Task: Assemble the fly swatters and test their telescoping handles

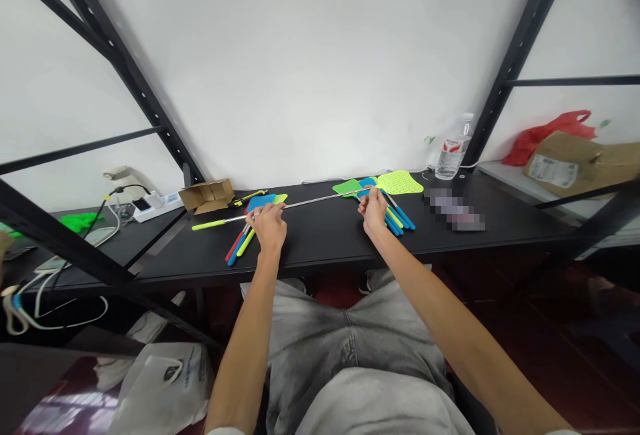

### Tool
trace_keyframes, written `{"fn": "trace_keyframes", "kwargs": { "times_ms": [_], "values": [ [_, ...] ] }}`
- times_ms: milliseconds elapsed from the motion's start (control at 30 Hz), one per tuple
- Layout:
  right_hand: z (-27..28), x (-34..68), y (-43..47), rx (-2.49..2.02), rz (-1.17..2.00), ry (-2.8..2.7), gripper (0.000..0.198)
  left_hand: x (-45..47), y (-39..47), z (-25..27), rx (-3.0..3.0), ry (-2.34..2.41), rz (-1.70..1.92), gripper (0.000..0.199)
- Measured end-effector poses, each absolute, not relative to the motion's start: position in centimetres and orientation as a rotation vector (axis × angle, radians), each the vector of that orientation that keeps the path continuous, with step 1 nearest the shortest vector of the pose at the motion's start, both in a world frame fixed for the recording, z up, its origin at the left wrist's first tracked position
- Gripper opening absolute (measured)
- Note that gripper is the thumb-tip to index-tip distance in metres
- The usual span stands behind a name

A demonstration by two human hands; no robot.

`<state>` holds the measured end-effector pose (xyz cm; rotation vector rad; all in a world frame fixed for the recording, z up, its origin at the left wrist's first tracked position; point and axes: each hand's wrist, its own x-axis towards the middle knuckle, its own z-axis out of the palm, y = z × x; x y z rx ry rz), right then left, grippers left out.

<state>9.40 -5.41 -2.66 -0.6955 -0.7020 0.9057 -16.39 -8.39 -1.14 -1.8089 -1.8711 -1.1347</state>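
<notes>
A fly swatter with a yellow-green handle (pixel 209 225) is stretched level across the black table, its thin metal rod (pixel 320 200) drawn out long. My left hand (pixel 269 222) has its fingers closed round the rod on the handle side. Near the far right end of the rod, my right hand (pixel 374 210) pinches it beside a yellow mesh swatter head (pixel 401 182). Under and beside my left hand lie other swatters with red, blue and yellow handles (pixel 245 243). More swatters with blue and yellow handles (pixel 399 216) and a green head (pixel 347 187) lie by my right hand.
An open cardboard box (pixel 207 196) stands at the table's left back. A water bottle (pixel 454 148) is upright at the right back, with a blurred-out item (pixel 455 210) in front. Black metal shelf posts (pixel 520 55) rise at both sides. A power strip (pixel 159 205) lies further left.
</notes>
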Motion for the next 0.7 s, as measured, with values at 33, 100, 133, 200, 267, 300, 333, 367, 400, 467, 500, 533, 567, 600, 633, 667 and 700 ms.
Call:
{"fn": "trace_keyframes", "kwargs": {
  "times_ms": [33,100,133,200,267,300,333,367,400,467,500,533,567,600,633,667,700],
  "values": [
    [-2.58,9.39,-5.48,-0.695,0.911,-0.704,0.041,-16.39,-8.34,-1.17,-1.816,-1.865,-1.133,0.035],
    [-2.41,9.37,-5.60,-0.691,0.934,-0.702,0.042,-16.44,-8.22,-1.25,-1.814,-1.859,-1.137,0.035],
    [-2.32,9.36,-5.64,-0.684,0.948,-0.695,0.043,-16.47,-8.16,-1.30,-1.815,-1.858,-1.136,0.035],
    [-2.15,9.36,-5.70,-0.664,0.967,-0.661,0.046,-16.52,-8.07,-1.39,-1.823,-1.850,-1.131,0.035],
    [-2.00,9.40,-5.75,-0.650,0.965,-0.600,0.049,-16.53,-8.04,-1.43,-1.839,-1.844,-1.129,0.035],
    [-1.95,9.44,-5.77,-0.651,0.959,-0.568,0.049,-16.53,-8.05,-1.43,-1.848,-1.843,-1.129,0.035],
    [-1.91,9.49,-5.77,-0.654,0.951,-0.540,0.050,-16.51,-8.08,-1.42,-1.856,-1.844,-1.129,0.034],
    [-1.90,9.54,-5.74,-0.661,0.944,-0.516,0.050,-16.49,-8.11,-1.40,-1.861,-1.844,-1.131,0.034],
    [-1.92,9.60,-5.70,-0.670,0.936,-0.503,0.050,-16.47,-8.14,-1.38,-1.862,-1.842,-1.133,0.034],
    [-2.03,9.66,-5.55,-0.689,0.921,-0.501,0.050,-16.44,-8.19,-1.35,-1.855,-1.831,-1.138,0.035],
    [-2.10,9.66,-5.46,-0.699,0.914,-0.508,0.050,-16.43,-8.21,-1.34,-1.848,-1.828,-1.140,0.035],
    [-2.18,9.64,-5.39,-0.707,0.909,-0.518,0.049,-16.41,-8.22,-1.34,-1.843,-1.827,-1.140,0.035],
    [-2.25,9.59,-5.33,-0.711,0.907,-0.531,0.049,-16.40,-8.22,-1.34,-1.839,-1.827,-1.140,0.035],
    [-2.31,9.52,-5.30,-0.709,0.908,-0.545,0.049,-16.38,-8.23,-1.35,-1.839,-1.826,-1.140,0.035],
    [-2.36,9.45,-5.28,-0.700,0.912,-0.559,0.049,-16.35,-8.24,-1.36,-1.845,-1.821,-1.139,0.035],
    [-2.40,9.39,-5.29,-0.686,0.920,-0.575,0.049,-16.33,-8.25,-1.38,-1.855,-1.813,-1.136,0.035],
    [-2.42,9.34,-5.31,-0.667,0.930,-0.591,0.049,-16.30,-8.27,-1.39,-1.869,-1.802,-1.131,0.035]
  ]
}}
